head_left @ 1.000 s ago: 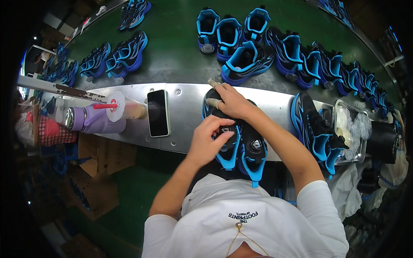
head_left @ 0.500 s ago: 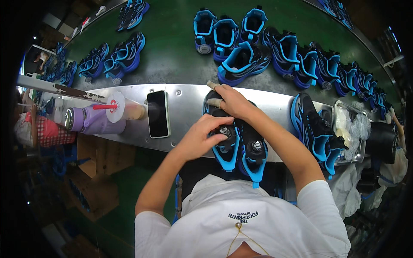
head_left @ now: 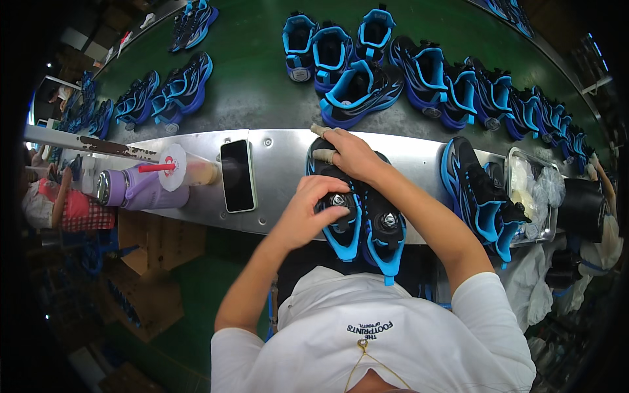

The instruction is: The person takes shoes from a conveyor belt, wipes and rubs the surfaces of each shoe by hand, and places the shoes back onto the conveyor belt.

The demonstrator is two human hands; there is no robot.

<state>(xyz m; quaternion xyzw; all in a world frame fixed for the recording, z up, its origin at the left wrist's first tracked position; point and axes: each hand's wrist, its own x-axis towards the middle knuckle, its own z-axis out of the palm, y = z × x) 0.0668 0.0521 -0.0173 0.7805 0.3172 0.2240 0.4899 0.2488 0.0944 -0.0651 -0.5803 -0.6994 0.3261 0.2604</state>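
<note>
Two black-and-blue sneakers lie side by side before me, heels toward my body, each with a round dial on its tongue. My left hand point(head_left: 313, 208) curls its thumb and fingers around the dial point(head_left: 338, 200) of the left sneaker point(head_left: 344, 237). Across the toe end of that same sneaker, my right hand point(head_left: 348, 154) is closed, holding it; two of its fingers wear beige covers. Just beside it, the right sneaker point(head_left: 386, 243) is untouched by my fingertips, and my right forearm passes over its front.
Several matching sneakers point(head_left: 357, 95) stand on the green belt point(head_left: 255, 72) beyond the metal ledge point(head_left: 288, 147). On the ledge are a phone point(head_left: 238, 175), a drink cup point(head_left: 200, 172) and a purple bottle point(head_left: 154, 187). A sneaker pair point(head_left: 468, 187) and a tray of plastic bags point(head_left: 553, 229) stand right.
Sneakers on the belt have shifted slightly left against the ledge. My left fingers have moved slightly around the dial; my right hand keeps its place on the toe.
</note>
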